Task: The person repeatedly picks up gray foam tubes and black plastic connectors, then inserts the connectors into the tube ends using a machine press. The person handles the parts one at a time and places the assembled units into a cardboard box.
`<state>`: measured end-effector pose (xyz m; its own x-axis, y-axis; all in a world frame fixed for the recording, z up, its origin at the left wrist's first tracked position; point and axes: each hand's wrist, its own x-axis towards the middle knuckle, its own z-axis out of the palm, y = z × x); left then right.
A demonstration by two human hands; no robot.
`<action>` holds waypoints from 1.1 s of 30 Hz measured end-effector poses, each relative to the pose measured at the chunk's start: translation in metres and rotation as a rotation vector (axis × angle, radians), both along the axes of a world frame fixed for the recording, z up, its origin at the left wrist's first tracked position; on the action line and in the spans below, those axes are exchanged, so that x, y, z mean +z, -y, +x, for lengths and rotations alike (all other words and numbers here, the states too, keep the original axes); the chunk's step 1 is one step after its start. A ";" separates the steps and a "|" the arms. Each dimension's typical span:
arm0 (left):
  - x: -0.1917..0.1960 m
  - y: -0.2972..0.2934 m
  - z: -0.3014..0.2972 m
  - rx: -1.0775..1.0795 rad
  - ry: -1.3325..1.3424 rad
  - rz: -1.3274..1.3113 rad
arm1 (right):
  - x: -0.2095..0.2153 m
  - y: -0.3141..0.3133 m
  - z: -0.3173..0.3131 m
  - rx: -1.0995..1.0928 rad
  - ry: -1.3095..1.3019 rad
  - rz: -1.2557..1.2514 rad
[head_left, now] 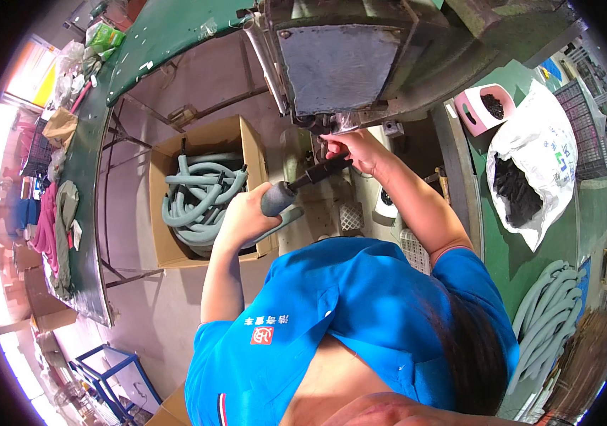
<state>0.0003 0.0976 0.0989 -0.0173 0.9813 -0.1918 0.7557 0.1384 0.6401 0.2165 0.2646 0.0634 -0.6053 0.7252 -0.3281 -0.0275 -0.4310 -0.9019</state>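
My left hand (242,219) is wrapped round a grey foam-covered tube (276,199). A black bar-like end (321,172) sticks out of the foam and slants up to the right. My right hand (362,151) is closed at the underside of a heavy green machine (339,64), its fingertips by the machine's lower tip. The far end of the black piece meets the right palm. Whatever the right fingertips pinch is too small and hidden to name.
An open cardboard box (247,142) of grey foam tubes (204,195) stands left, below a green table (90,184). On the right-hand green bench are a pink bin (470,113) with small black parts, a white sack (548,149) of black pieces, and more foam tubes (548,319).
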 end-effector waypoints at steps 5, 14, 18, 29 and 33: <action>-0.001 0.012 0.015 -0.089 0.010 -0.013 | -0.018 0.016 0.037 -0.197 -0.134 -0.098; -0.007 0.040 0.099 -0.498 -0.075 0.172 | 0.038 0.147 0.121 -0.088 -0.087 0.534; 0.011 0.023 0.133 -0.646 -0.035 0.262 | 0.036 0.174 0.125 -0.098 -0.159 0.302; 0.003 0.003 0.176 -0.215 0.050 0.306 | 0.012 0.128 0.170 -0.565 -0.474 -0.135; -0.010 0.001 0.120 0.388 0.689 0.366 | -0.075 0.109 0.223 -1.159 0.083 0.173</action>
<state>0.1205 0.0969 0.0893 -0.3595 0.9321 0.0437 0.1256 0.0019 0.9921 0.4398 0.1560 -0.0118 0.4643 0.8674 -0.1790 -0.2616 -0.0588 -0.9634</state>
